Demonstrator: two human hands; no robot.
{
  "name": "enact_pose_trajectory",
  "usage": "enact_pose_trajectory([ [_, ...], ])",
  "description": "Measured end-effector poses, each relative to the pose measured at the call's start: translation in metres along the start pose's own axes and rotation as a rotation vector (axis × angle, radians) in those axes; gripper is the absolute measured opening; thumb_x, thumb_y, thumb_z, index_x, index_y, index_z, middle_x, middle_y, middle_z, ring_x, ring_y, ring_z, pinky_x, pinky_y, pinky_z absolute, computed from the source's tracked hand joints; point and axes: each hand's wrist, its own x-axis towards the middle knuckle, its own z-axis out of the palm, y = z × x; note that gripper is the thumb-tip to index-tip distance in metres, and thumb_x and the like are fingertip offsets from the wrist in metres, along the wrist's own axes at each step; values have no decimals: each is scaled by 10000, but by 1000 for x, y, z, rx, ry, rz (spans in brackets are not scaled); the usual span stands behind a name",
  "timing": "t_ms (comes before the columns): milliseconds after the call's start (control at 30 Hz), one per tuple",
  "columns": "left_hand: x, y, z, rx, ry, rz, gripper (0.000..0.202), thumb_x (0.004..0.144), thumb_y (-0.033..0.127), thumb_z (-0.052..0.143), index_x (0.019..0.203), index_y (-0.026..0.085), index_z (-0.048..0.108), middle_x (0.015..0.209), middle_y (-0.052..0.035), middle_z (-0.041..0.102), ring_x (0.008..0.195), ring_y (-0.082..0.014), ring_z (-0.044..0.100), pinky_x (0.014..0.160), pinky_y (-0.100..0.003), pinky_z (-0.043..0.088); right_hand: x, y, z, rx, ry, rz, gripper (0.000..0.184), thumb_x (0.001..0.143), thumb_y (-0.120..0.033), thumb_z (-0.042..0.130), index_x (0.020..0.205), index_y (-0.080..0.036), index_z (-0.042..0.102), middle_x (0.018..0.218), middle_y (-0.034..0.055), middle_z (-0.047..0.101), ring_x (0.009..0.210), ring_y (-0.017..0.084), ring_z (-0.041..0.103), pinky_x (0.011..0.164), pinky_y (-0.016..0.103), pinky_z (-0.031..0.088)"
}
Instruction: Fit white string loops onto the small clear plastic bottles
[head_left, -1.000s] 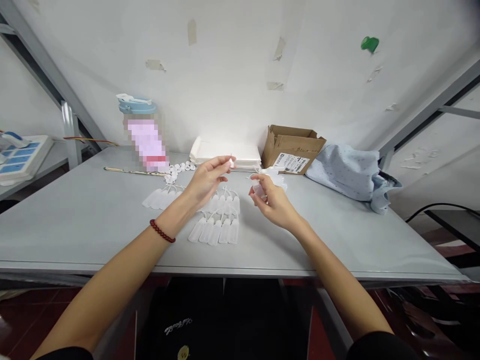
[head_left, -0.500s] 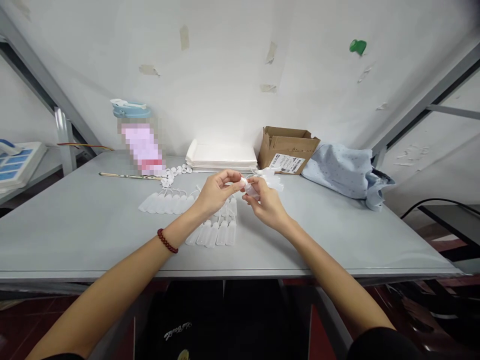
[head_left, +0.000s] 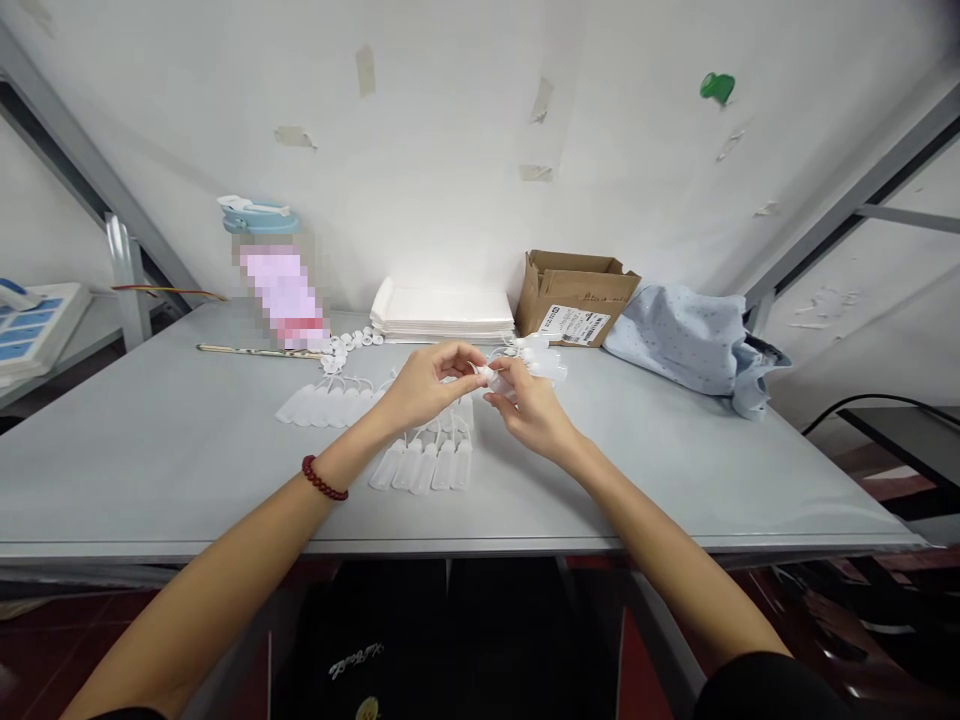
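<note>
My left hand (head_left: 427, 385) and my right hand (head_left: 527, 405) meet over the middle of the grey table (head_left: 150, 450). Between their fingertips is a small translucent plastic bottle (head_left: 495, 379); my right hand grips its body and my left pinches its tip or cap. Under my hands lie rows of several similar small bottles (head_left: 427, 465), and another row of bottles (head_left: 322, 405) lies to the left. A loose heap of bottles (head_left: 541, 358) sits just beyond my right hand. A red bead bracelet is on my left wrist.
Small white caps (head_left: 349, 345) lie near a blurred pink bottle with a blue lid (head_left: 274, 280). A white stack of sheets (head_left: 446, 310), an open cardboard box (head_left: 574, 297) and a pale blue cloth (head_left: 686, 345) line the wall. A thin stick (head_left: 255, 350) lies at left.
My hands were apart a second ago, the left holding a small cap and the right the bottle. They have come together and now both grip the bottle.
</note>
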Motion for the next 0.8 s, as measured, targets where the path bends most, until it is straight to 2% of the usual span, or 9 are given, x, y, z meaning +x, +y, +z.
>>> enact_pose_trajectory([
  [133,-1,2,-3,-23,-63,-124,234,767,355,658,890,157,669,847,-59,671,776,-171,613,703,-295,483,-1,0,0,-124,-19,-51,310,836,-136,459,1138,-184,407,1021,125,647,833,219,628,669,329,472],
  [267,-1,1,-2,36,-94,-220,230,765,380,655,756,150,666,640,-31,635,580,-141,585,564,-266,458,-2,-1,0,-313,-95,-89,320,838,-59,381,1139,-160,420,996,141,652,844,228,614,628,309,457],
  [367,1,-1,-2,4,-105,-276,303,777,425,634,657,147,631,550,-28,603,508,-137,570,531,-272,463,-2,-3,1,-437,-128,-136,320,842,-36,323,1120,-141,441,985,152,652,861,242,596,605,310,448],
  [500,2,1,-5,-58,-161,-331,326,770,463,638,720,142,663,631,-56,647,551,-151,604,572,-294,495,-2,-3,2,-512,-90,-196,363,822,-17,284,1138,-112,436,968,171,646,859,259,585,564,315,442],
  [600,2,4,-8,-79,-233,-352,366,797,491,600,705,142,659,668,-67,651,557,-150,602,565,-296,491,-3,-1,2,-520,-32,-226,400,808,-8,280,1158,-137,426,968,155,643,845,243,584,551,303,441],
  [700,2,5,-7,-71,-298,-369,413,806,509,582,614,145,619,563,-47,596,463,-125,529,485,-277,437,-3,1,2,-533,-9,-249,413,807,-6,275,1162,-158,423,965,141,644,842,237,582,554,302,448],
  [800,2,3,-4,-136,-270,-430,444,802,542,571,601,147,600,497,-14,507,412,-99,449,419,-254,365,-4,1,2,-561,-7,-264,395,816,-8,258,1148,-128,436,932,154,645,811,245,580,543,316,451],
])
